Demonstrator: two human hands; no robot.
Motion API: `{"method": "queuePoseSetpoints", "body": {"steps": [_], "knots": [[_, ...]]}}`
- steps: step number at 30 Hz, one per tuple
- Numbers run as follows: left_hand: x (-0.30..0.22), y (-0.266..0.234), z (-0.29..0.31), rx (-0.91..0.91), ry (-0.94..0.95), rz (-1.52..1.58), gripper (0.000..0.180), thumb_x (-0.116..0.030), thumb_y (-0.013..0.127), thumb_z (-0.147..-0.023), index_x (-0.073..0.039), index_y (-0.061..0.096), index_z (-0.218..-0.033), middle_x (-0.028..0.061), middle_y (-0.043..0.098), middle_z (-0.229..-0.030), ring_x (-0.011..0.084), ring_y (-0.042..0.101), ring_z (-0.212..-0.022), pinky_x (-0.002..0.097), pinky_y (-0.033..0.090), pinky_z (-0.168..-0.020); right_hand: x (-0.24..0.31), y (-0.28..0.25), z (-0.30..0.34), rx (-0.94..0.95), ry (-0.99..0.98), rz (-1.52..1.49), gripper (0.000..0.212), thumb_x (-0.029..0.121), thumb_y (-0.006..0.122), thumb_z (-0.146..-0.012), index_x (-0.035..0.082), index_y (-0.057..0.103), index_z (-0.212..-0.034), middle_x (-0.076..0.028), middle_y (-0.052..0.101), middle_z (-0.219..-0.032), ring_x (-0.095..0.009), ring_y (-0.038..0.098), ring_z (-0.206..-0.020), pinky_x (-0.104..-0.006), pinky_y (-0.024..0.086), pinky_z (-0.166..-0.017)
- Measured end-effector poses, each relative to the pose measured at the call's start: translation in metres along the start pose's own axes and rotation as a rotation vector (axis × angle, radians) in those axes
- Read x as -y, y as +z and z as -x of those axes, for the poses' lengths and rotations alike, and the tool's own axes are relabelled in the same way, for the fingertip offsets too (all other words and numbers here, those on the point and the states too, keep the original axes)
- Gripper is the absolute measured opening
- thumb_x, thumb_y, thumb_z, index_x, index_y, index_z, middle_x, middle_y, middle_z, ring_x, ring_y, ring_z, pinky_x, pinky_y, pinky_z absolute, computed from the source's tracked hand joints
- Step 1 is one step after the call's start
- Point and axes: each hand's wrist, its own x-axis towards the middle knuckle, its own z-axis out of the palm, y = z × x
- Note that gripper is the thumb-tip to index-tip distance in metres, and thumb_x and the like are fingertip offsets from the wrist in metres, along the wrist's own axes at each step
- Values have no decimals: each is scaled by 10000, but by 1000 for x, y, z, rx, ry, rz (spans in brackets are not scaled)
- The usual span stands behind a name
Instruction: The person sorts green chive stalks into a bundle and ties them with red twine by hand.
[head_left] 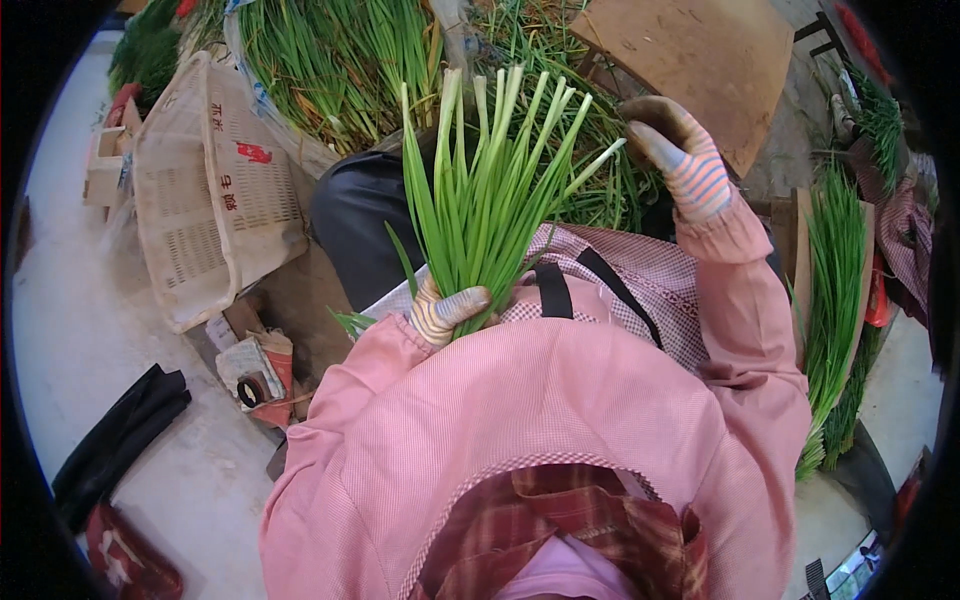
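My left hand (445, 312), in a striped glove, is closed around the lower part of a bunch of green chives (478, 205). The leaves run down into the fist, while the pale cut ends fan out at the top. One stalk leans out to the right, its tip close to my right hand (668, 140). That hand is raised beside the bunch in a soiled striped glove. Its fingers curve loosely, with the thumb a little apart, and I see nothing held in it.
A large heap of chives (340, 65) lies in a plastic-lined container ahead. Left of it, a beige plastic basket (190, 180) stands tilted. A wooden board (700, 60) is at the far right, with loose green trimmings (600, 195) below. More long chives (835, 300) lie to my right.
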Motion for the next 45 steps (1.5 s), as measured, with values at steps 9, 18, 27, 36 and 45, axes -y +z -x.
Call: {"method": "queuePoseSetpoints", "body": {"steps": [9, 18, 27, 36, 45], "knots": [[27, -1, -8, -61, 278, -286, 405, -51, 620, -733, -78, 489, -1114, 78, 540, -1081, 169, 513, -989, 310, 415, -840, 1, 36, -26, 423, -321, 849, 589, 296, 604, -733, -22, 380, -1176, -219, 574, -868, -270, 580, -800, -325, 438, -679], [22, 10, -12, -31, 164, -136, 392, 72, 571, -716, -60, 503, -1078, 110, 523, -1097, 206, 505, -1013, 335, 416, -866, 32, 26, -39, 912, -12, 1145, 266, 209, 552, -779, 167, 562, -1041, -86, 610, -747, -216, 590, -660, -321, 456, -599], [16, 11, -10, -139, 96, -175, 511, 31, 635, -674, -73, 443, -1136, 83, 514, -1110, 205, 486, -1034, 327, 387, -888, -22, 35, -43, 731, -146, 1135, 213, 191, 532, -776, 85, 580, -954, -136, 595, -746, -290, 575, -701, -344, 456, -614], [10, -6, -9, -13, 72, -13, 589, -52, 640, -693, -44, 370, -1217, 125, 430, -1208, 241, 415, -1117, 362, 307, -956, -77, 42, -95, 492, -269, 1288, 211, 229, 501, -794, 74, 537, -933, -184, 558, -743, -362, 532, -730, -404, 428, -612], [-4, -6, 27, -204, 118, 259, 598, -110, 663, -634, -34, 409, -1170, 113, 540, -1029, 194, 555, -834, 257, 461, -675, -210, -62, -101, 50, 294, 1293, 291, 302, 490, -783, 84, 555, -964, -201, 570, -889, -351, 540, -849, -390, 429, -730]]}}
